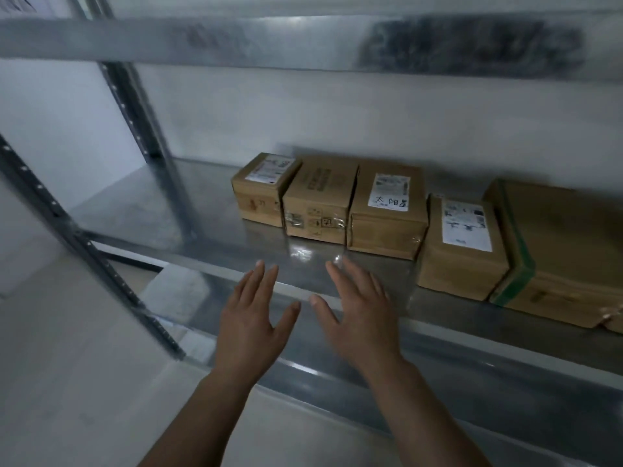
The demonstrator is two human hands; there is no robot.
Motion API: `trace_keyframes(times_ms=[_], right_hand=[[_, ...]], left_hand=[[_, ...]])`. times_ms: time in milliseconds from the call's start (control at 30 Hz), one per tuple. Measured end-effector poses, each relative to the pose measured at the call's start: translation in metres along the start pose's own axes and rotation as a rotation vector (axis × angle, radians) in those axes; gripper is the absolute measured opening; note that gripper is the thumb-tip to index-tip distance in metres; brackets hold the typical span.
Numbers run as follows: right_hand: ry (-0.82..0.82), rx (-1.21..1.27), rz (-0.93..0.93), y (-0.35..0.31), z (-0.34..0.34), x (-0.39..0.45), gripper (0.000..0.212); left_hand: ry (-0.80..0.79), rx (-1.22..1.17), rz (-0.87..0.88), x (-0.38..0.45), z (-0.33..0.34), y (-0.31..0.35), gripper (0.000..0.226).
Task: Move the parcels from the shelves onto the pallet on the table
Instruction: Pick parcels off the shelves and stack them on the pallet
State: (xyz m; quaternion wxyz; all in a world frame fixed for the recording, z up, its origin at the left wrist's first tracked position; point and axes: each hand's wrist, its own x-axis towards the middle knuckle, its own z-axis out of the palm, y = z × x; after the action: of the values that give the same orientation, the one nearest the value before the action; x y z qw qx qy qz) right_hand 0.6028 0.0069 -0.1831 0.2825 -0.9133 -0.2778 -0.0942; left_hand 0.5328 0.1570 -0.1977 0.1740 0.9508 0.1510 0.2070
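Both forearms come in from six o'clock, and the left hand (pixel 251 320) and right hand (pixel 359 313) hover palm-down over the front lip of the metal shelf (pixel 141 210), fingers spread and slack, holding nothing and touching no box. Ahead of them, at about twelve to three o'clock, five cardboard parcels stand in a row along the back of that shelf, the first three pressed side to side: a small labelled box (pixel 261 188), a printed box (pixel 317 200) just right of it, then the parcel with handwriting on its label (pixel 387 214), a tilted parcel (pixel 462 244), and out at three o'clock a larger carton with a green band (pixel 559 251). They look stiff and square, probably light enough for two hands, though the clear tape on their fronts may be slick. I would take one by its bare cardboard flanks, palms flat on opposite sides. The pallet and table are not in sight.
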Motion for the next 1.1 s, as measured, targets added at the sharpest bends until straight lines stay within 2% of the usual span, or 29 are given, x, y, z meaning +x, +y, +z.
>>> trace_keyframes(times_ms=[200,500,600,733,833,933,1100], right_hand=[[0.035,0.049,0.017,-0.014,0.021,0.054,0.073],[-0.044,-0.003,0.012,-0.041,0.066,0.104,0.077],[-0.041,-0.008,0.052,-0.055,0.079,0.122,0.071],[0.089,-0.053,0.091,-0.067,0.096,0.154,0.062],[0.084,-0.081,0.174,-0.078,0.101,0.179,0.068],[0.068,-0.14,0.243,-0.086,0.102,0.206,0.055],[0.022,-0.193,0.337,-0.093,0.112,0.24,0.041]], left_hand=[[0.002,0.021,0.037,0.056,-0.004,-0.032,0.072],[0.003,-0.056,0.01,0.091,0.004,-0.088,0.07],[-0.001,-0.076,-0.004,0.107,0.002,-0.107,0.075],[-0.043,-0.157,0.021,0.146,-0.002,-0.127,0.083],[-0.074,-0.186,0.076,0.18,-0.007,-0.141,0.076],[-0.142,-0.229,0.065,0.217,-0.012,-0.152,0.076],[-0.264,-0.347,-0.012,0.267,-0.014,-0.156,0.063]])
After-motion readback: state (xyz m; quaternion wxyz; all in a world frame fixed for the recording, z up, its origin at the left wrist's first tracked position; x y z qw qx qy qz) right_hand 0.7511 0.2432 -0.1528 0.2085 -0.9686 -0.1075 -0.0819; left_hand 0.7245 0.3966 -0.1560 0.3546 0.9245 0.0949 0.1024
